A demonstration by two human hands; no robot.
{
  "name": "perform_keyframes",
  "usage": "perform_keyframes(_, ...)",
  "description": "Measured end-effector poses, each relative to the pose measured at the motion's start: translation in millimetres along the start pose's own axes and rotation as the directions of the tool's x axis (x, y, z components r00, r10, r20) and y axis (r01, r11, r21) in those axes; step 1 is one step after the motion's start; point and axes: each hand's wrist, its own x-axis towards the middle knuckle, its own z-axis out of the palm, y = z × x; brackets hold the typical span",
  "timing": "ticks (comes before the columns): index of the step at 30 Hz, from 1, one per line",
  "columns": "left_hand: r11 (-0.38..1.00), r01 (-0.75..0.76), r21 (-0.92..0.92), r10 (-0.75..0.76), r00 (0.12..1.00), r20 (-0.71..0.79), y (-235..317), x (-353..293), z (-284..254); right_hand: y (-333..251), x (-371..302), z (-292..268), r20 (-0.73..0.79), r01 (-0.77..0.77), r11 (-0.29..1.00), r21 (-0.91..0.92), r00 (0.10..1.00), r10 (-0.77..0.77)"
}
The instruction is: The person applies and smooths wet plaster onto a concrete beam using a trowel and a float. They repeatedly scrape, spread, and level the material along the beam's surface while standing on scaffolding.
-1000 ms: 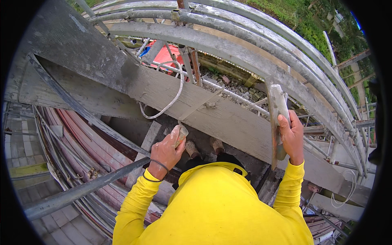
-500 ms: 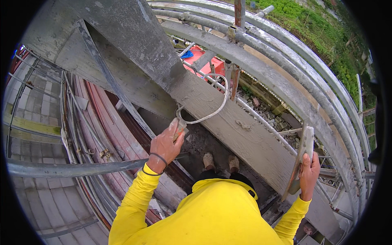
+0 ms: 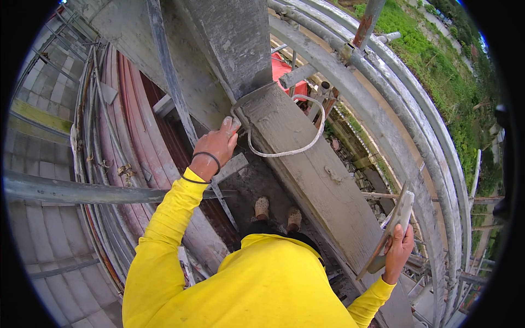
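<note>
My left hand (image 3: 214,147) is closed round a small, cement-smeared tool (image 3: 235,126) with an orange patch. Most of it is hidden by my fingers, so its kind is unclear. It is at the inner edge of the wet grey mortar ledge (image 3: 306,153), close to the foot of the concrete column (image 3: 232,44). Beside it, a whitish rope loop (image 3: 295,150) hangs over the ledge. My right hand (image 3: 399,249) grips the pale handle of a plastering float (image 3: 385,235). The float is tilted on edge by the ledge's outer side, its thin board facing the ledge.
Curved metal scaffold pipes (image 3: 383,98) run along the right. A slanting metal bar (image 3: 169,71) and a horizontal pipe (image 3: 93,192) cross at left, above reddish beams (image 3: 136,131). My feet (image 3: 262,208) stand on a narrow, dirty floor. Rubble and greenery lie below, outside.
The view has shifted, with the column now more upright in it. My left hand has moved up the ledge's inner edge toward the column's foot. The float stays in my right hand.
</note>
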Motion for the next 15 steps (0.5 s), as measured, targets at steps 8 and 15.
perform_keyframes(8,0.998,-0.028,0.052,0.028,1.000,0.011,-11,-12,9,2,10,9,0.019,0.035,0.999,-0.042,0.999,-0.034)
perform_keyframes(15,0.939,-0.189,-0.289,0.157,0.979,-0.129,-2,-41,-4,-18,25,15,0.066,0.053,0.998,-0.016,0.996,-0.052)
